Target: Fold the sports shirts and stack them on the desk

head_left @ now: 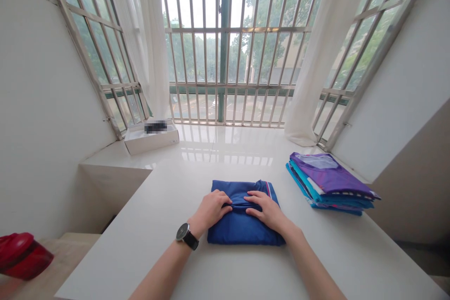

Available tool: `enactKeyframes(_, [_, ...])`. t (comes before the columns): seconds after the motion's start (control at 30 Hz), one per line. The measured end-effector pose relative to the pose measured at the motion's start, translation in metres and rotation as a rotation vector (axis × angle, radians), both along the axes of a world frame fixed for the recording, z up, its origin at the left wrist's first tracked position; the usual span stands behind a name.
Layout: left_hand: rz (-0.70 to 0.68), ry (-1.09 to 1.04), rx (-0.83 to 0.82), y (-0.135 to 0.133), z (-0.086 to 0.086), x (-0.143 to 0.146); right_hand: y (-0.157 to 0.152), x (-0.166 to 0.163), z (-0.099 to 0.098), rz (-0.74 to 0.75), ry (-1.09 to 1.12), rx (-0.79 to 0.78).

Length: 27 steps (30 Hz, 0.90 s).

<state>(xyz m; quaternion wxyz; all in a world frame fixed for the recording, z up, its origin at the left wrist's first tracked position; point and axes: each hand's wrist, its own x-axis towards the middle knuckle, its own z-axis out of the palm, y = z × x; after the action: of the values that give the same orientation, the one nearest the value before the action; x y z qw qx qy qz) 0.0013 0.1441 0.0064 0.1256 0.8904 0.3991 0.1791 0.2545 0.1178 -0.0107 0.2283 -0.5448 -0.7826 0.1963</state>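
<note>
A folded dark blue garment (242,232) lies on the white table in front of me, with a red and white stripe near its far right corner. My left hand (211,208) rests on its left part, fingers bent and thumb a little apart. On the right part lies my right hand (269,211), its fingers spread over the cloth. Between the fingertips of both hands the fabric is rumpled into a crosswise crease. A black watch (187,236) is on my left wrist.
A stack of folded purple and turquoise clothes (328,180) sits on the right of the white table (147,253). A white open box (151,140) stands at the back left. White curtains (312,79) hang before the barred window. A red object (24,255) is at the lower left.
</note>
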Motion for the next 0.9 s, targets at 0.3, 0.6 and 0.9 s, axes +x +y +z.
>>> enactKeyframes(0.3, [-0.004, -0.065, 0.004, 0.001, -0.005, -0.001, 0.004, 0.004, -0.009, 0.058, 0.018, 0.064])
enactKeyframes(0.6, [-0.049, -0.138, -0.090, 0.014, -0.010, -0.020, 0.005, 0.008, -0.011, 0.023, 0.182, 0.042])
enactKeyframes(0.9, [-0.030, -0.136, -0.065, 0.008, -0.007, -0.017, 0.001, 0.003, -0.006, 0.018, 0.216, 0.066])
